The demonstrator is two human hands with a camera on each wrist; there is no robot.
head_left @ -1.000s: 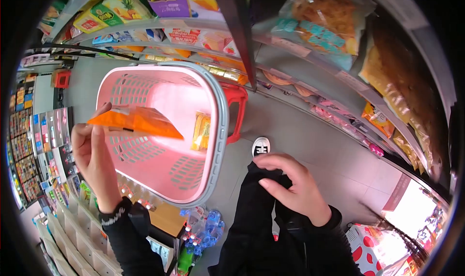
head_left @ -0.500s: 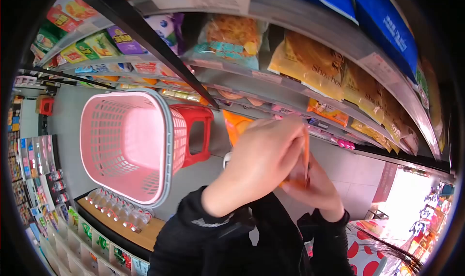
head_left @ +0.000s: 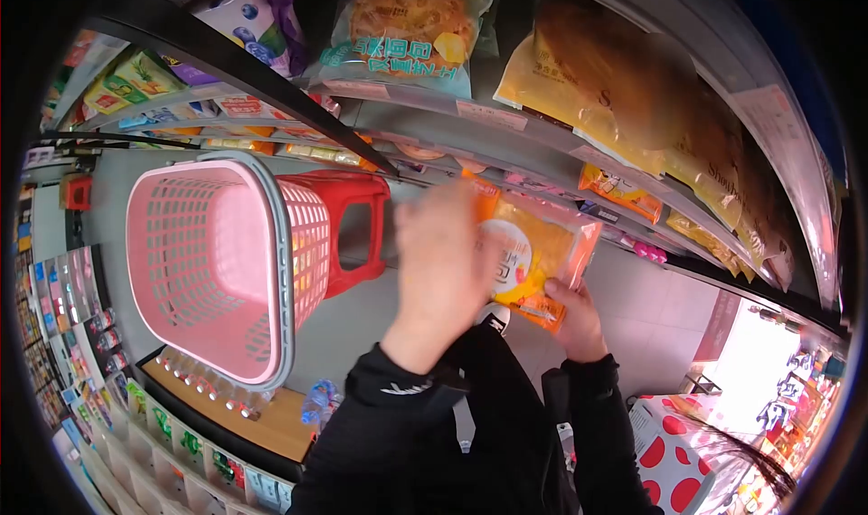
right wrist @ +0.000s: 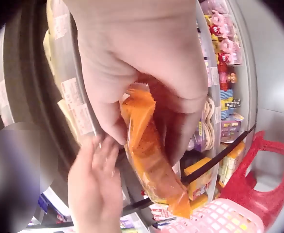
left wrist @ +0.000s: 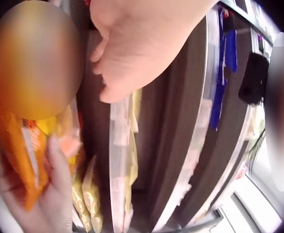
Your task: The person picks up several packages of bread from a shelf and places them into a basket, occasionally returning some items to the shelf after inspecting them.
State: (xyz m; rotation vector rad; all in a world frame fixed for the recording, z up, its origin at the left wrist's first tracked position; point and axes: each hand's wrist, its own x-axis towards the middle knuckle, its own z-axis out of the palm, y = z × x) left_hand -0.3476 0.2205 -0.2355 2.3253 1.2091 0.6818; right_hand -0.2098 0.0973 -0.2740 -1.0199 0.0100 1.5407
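My right hand [head_left: 581,325] grips an orange-and-yellow bread packet [head_left: 529,257] by its right side, thumb on the printed front. Seen from the right wrist, the bread packet [right wrist: 147,148] is edge-on between thumb and fingers. My left hand [head_left: 445,266], blurred in the head view, overlaps the packet's left end there. In the right wrist view that left hand [right wrist: 96,187] is apart from the packet, its fingers relaxed. The left wrist view has the left hand [left wrist: 137,46] holding nothing, with shelves behind it.
A pink basket [head_left: 240,253] with a grey rim stands to the left, beside a red stool [head_left: 362,235]. Shelves of bagged bread [head_left: 407,36] and snacks run along the far side. Bottles [head_left: 212,388] line a wooden ledge at lower left. A red-spotted white box [head_left: 669,452] is at lower right.
The bread packet has come from my left hand over the basket into my right hand, by the shelves. My left hand has moved right and let go. The basket now appears farther left.
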